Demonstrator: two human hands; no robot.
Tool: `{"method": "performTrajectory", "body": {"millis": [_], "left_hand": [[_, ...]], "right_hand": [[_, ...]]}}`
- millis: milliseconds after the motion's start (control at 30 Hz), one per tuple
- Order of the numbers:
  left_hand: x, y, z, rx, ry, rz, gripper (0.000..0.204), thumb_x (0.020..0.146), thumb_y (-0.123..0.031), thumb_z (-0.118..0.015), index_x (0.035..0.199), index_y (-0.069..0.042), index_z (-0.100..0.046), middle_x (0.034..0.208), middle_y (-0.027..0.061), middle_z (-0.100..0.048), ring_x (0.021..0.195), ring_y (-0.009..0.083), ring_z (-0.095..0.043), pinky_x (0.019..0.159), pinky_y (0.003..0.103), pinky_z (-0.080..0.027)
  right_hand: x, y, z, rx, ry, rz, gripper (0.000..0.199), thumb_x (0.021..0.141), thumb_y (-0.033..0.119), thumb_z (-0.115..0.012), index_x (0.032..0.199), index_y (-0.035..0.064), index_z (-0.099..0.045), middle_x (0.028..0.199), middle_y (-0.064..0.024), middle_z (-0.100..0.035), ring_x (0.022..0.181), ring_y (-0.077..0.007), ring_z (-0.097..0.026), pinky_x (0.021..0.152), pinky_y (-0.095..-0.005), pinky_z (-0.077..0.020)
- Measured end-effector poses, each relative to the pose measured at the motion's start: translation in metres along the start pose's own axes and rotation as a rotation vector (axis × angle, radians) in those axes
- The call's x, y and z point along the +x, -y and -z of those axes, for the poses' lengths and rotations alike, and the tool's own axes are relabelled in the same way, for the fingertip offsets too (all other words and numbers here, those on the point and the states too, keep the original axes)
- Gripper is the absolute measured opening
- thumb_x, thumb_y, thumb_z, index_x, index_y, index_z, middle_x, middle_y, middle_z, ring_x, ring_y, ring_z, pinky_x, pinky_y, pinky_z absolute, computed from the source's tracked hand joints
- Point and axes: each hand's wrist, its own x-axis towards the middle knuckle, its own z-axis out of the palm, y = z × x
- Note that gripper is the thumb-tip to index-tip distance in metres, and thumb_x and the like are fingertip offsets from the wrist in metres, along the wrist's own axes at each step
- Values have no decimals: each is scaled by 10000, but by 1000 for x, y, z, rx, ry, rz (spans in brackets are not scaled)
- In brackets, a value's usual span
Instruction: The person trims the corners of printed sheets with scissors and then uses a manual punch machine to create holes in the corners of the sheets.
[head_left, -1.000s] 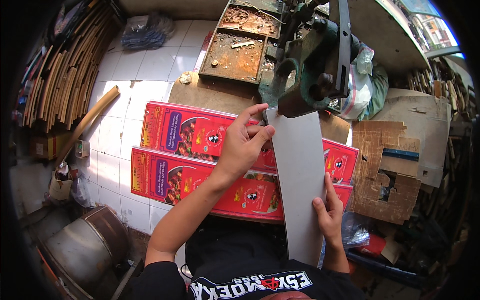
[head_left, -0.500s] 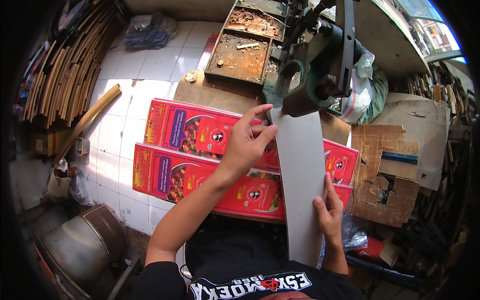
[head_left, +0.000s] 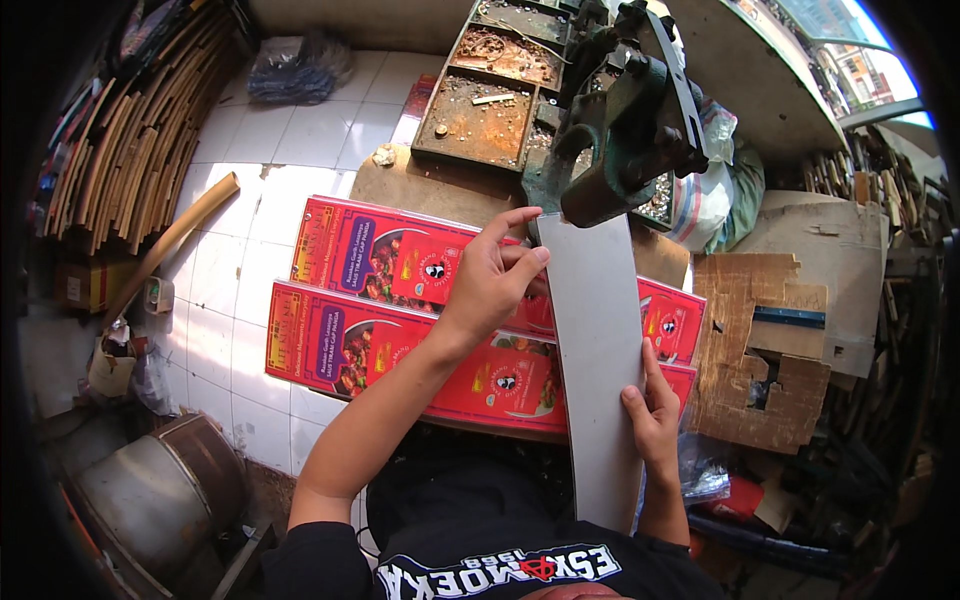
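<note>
A long grey board strip (head_left: pixel 602 340) runs from my torso up to a dark green metal press (head_left: pixel 620 150), its far end just under the press head. My left hand (head_left: pixel 492 285) is at the board's far left corner, index finger and thumb at the edge and the other fingers curled. On the board's right edge, my right hand (head_left: pixel 655 410) grips with the thumb on top; its other fingers are partly hidden. Beneath the board lie two red printed cardboard panels, a farther one (head_left: pixel 330 245) and a nearer one (head_left: pixel 300 335), with food pictures.
A rusty compartment tray (head_left: pixel 480 115) with small metal bits stands beside the press. Torn brown cardboard (head_left: pixel 735 350) lies to the right. Stacked boards (head_left: pixel 150 130) lean at the far left, near a curved tube (head_left: pixel 180 245). A metal drum (head_left: pixel 165 485) sits at the lower left.
The press's lever bar and upper linkage have tilted and shifted up and away. Both hands keep nearly the same hold on the grey board. The view has shifted slightly.
</note>
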Motion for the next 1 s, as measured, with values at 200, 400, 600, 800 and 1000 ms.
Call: {"method": "performTrajectory", "body": {"millis": [200,400,600,800,1000], "left_hand": [[-1,3,1,-10,-5,-7,469,927,-28,-558,1363,11,-390,923,155,-695,814,167,-684,709,301,-596],[-2,1,1,-18,12,-7,459,927,-23,-558,1354,10,-394,910,145,-691,807,162,-678,701,297,-594],[-1,1,1,-7,14,7,457,927,-25,-558,1352,14,-396,898,145,-690,803,161,-677,692,292,-590],[-1,4,1,-17,6,1,460,925,-23,-557,1354,15,-395,900,148,-691,794,158,-678,689,290,-589],[-1,2,0,-12,9,4,471,924,-26,-561,1361,9,-392,903,146,-693,794,152,-677,693,288,-586]], "right_hand": [[-3,-4,1,15,0,-24,601,913,66,-563,1455,-51,-328,1346,-197,-539,1225,-200,-509,1049,-316,-356],[-3,-2,-1,61,-4,-35,607,911,65,-567,1456,-49,-326,1348,-199,-537,1223,-206,-515,1051,-314,-355],[-3,-5,2,7,-6,-6,603,914,59,-561,1458,-48,-323,1339,-197,-545,1203,-199,-528,1033,-308,-375],[-3,3,-2,60,1,-50,593,922,69,-557,1456,-49,-327,1339,-192,-544,1199,-193,-526,1033,-307,-374],[-3,-4,1,43,-1,-22,591,923,61,-554,1457,-48,-324,1343,-190,-539,1206,-188,-519,1035,-302,-370]]}}
